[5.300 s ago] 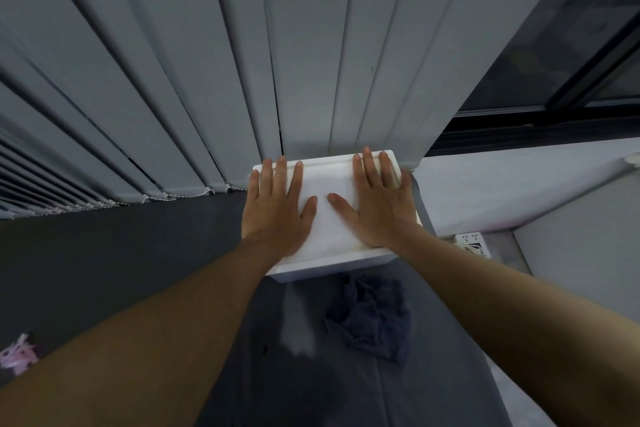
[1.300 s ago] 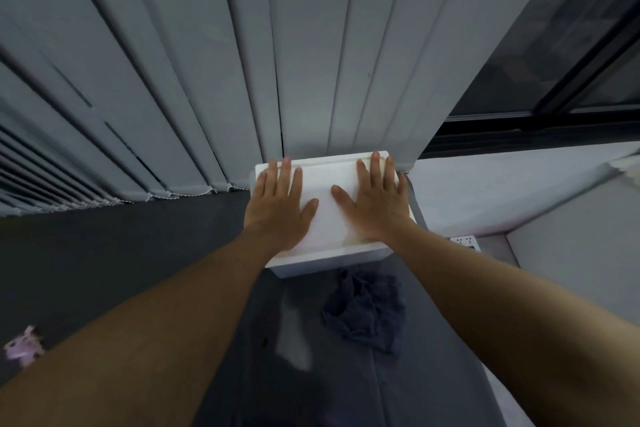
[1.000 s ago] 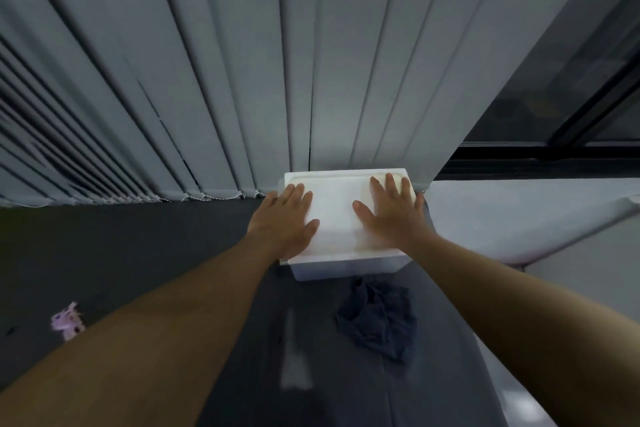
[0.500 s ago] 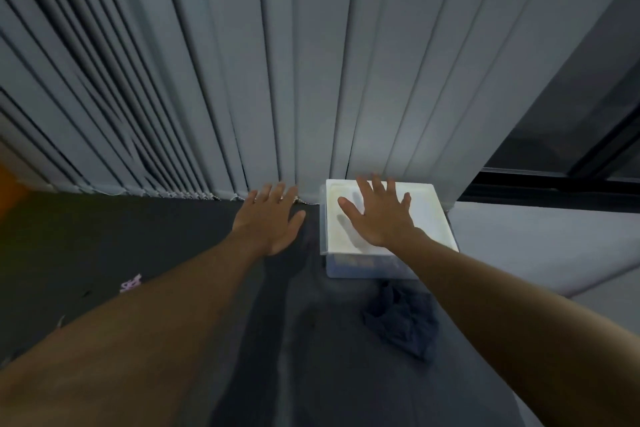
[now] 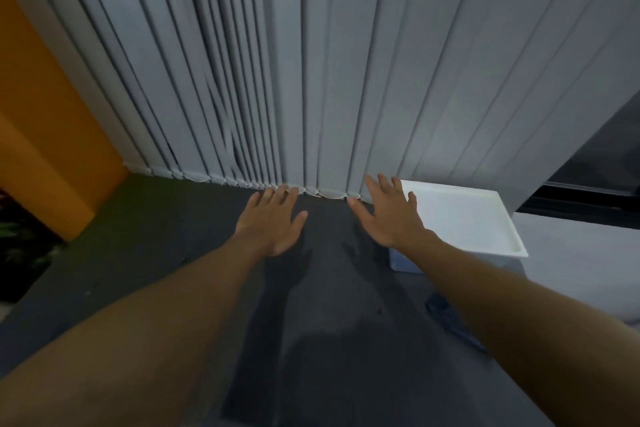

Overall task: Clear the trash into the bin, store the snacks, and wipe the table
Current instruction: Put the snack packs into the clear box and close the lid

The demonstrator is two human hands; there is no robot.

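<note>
A white lidded box (image 5: 464,218) stands at the far right end of the dark table (image 5: 166,253), against the blinds. My right hand (image 5: 389,217) hovers just left of the box with straight, spread fingers, holding nothing. My left hand (image 5: 275,218) is stretched out over the table's middle, fingers straight and empty, its tips near the foot of the blinds. A crumpled dark blue cloth (image 5: 450,321) lies on the table in front of the box, mostly hidden behind my right forearm.
Grey vertical blinds (image 5: 311,62) close off the table's far edge. An orange wall (image 5: 45,135) stands to the left. A pale ledge (image 5: 575,253) and a dark window frame (image 5: 588,198) lie to the right, past the box.
Both hands have lifted off the box lid, the left first, then the right. My view has swung left, so the box now sits at the right and the pink scrap is out of view.
</note>
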